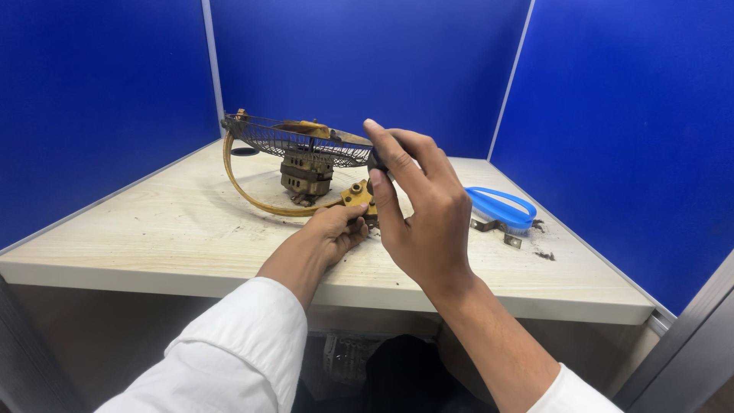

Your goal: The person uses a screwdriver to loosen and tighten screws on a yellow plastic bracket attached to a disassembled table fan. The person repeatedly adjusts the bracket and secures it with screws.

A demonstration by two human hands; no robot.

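- Fan guard assembly [294,141], a rusted wire grille with a yellowed rim band and a motor block [306,174] beneath it, sits at the middle of the table [153,229], tilted, its left end raised toward the rear corner.
- Your left hand [325,235] lies low near the front edge of the table, fingers curled around the near end of the yellowed band at a small yellow bracket [357,193]; the grip is closed on that part.
- Your right hand [424,210] stands just above and beside the left, thumb and forefinger pinched on a small dark object [375,162]; what it is I cannot tell.
- Front table edge runs just below your wrists; bare tabletop lies open to the left of your hands, well clear out to the left edge.
- To the right, a blue plastic ring [501,206] and two small metal brackets [497,229] lie near the right edge, with dark debris [544,254] beside them.
- Blue partition walls [367,53] close the table on three sides; the grille's far end sits near the rear left corner.
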